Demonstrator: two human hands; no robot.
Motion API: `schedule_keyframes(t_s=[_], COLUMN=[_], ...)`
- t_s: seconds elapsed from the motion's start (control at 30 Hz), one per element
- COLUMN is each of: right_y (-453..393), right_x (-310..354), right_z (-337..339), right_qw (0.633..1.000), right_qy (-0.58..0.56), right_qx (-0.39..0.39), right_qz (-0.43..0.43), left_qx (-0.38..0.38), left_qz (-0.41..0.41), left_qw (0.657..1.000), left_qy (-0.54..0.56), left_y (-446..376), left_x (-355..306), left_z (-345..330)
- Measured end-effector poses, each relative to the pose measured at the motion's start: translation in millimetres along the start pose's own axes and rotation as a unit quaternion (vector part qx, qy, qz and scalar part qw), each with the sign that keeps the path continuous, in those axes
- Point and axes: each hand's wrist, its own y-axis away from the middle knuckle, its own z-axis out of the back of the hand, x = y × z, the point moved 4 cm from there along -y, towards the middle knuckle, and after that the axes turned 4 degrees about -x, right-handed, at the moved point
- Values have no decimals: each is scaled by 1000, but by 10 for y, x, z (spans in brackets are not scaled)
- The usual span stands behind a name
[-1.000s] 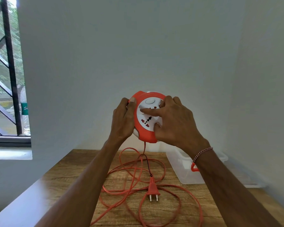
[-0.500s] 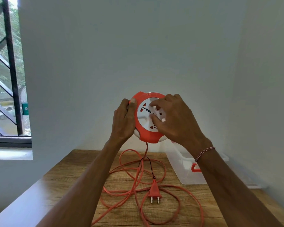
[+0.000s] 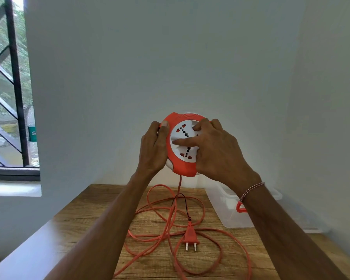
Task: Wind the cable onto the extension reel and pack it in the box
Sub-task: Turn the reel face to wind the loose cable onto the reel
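Observation:
I hold a round orange extension reel with a white socket face up in the air above the table. My left hand grips its left rim, thumb on the orange edge. My right hand lies over the white face, fingers pressed on the disc. From the reel's bottom an orange cable hangs down and lies in loose tangled loops on the wooden table. Its orange two-pin plug rests among the loops. A clear plastic box with an orange latch stands at the right, partly behind my right forearm.
White walls close in behind and to the right of the table. A window with black bars and a sill is at the left. The box's clear lid seems to lie beside the box, against the right wall.
The white socket face has turned under my right-hand fingers. The loose loops have shifted slightly, and the plug has slid a little toward me. My left hand has stayed on the rim.

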Motion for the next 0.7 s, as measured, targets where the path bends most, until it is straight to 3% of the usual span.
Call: schedule_keyframes(t_s=[0.3, 0.57, 0.7], right_y=[1, -58, -54], right_x=[-51, -97, -81], right_z=[34, 109, 88], right_qw=[984, 990, 994], right_qy=[-54, -101, -109], right_qx=[-114, -79, -16], right_qz=[-128, -65, -14], left_qx=[-3, 0, -6], left_qz=[-7, -1, -4], left_qw=[1000, 1000, 1000], left_qy=[0, 9, 7], left_y=[-6, -1, -3], left_x=[0, -14, -28], left_z=[-1, 2, 10])
